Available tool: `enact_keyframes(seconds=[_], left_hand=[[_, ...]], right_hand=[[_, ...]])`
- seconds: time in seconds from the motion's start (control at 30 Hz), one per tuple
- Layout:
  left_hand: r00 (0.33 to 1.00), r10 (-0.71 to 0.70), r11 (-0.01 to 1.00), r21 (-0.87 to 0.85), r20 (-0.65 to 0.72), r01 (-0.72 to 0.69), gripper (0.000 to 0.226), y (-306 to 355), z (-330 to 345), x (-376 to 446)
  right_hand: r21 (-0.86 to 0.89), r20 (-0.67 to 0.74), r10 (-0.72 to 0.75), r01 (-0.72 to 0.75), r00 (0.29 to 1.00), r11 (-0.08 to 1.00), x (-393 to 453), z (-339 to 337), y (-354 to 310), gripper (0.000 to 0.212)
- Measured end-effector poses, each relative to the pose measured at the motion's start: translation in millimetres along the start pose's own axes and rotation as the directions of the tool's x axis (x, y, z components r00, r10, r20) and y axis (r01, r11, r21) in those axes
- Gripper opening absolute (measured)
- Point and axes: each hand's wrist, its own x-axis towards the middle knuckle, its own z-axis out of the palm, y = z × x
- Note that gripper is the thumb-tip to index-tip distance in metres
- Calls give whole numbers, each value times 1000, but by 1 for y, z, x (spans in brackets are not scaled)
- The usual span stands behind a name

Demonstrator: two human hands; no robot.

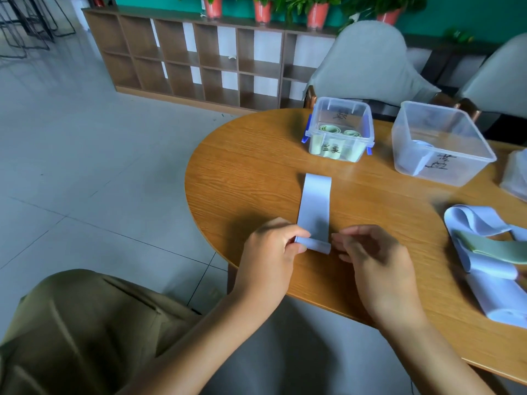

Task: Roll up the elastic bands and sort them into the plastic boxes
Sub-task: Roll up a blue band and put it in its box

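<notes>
My left hand (269,248) pinches the left end of the small roll at the near end of a pale blue flat elastic band (316,208), thumb and fingers curled onto it, while my right hand (370,253) sits at the roll's right end with its fingers bent toward it, though blur keeps me from telling whether they grip. The band's unrolled length lies flat on the round wooden table (251,166), stretching away toward the small clear plastic box with blue latches (339,129) that holds green rolls; the larger clear plastic box (439,143) stands to its right, and a loose heap of pale blue and green bands (490,252) lies near the table's right side.
</notes>
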Motion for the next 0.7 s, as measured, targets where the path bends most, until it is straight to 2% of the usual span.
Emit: enact_keyframes(seconds=[0.13, 0.27, 0.4, 0.5, 0.7], left_hand=[[996, 31, 996, 87, -78, -24, 30, 8, 8, -9], [995, -32, 997, 72, -91, 38, 31, 9, 8, -10], [995, -90, 995, -45, -44, 88, 28, 16, 12, -11], [994, -108, 993, -43, -25, 107, 28, 23, 19, -13], [991, -131, 990, -62, -26, 129, 29, 34, 24, -22]], right_hand=[[242, -9, 112, -106, 994, 964, -22, -13, 0, 13], [319, 28, 130, -132, 991, 939, -32, -16, 0, 16], [221, 48, 84, -93, 995, 971, -37, -17, 1, 19], [113, 27, 53, -56, 998, 992, -41, -22, 4, 20], [22, -8, 21, -21, 1000, 1000, -46, -30, 5, 22]])
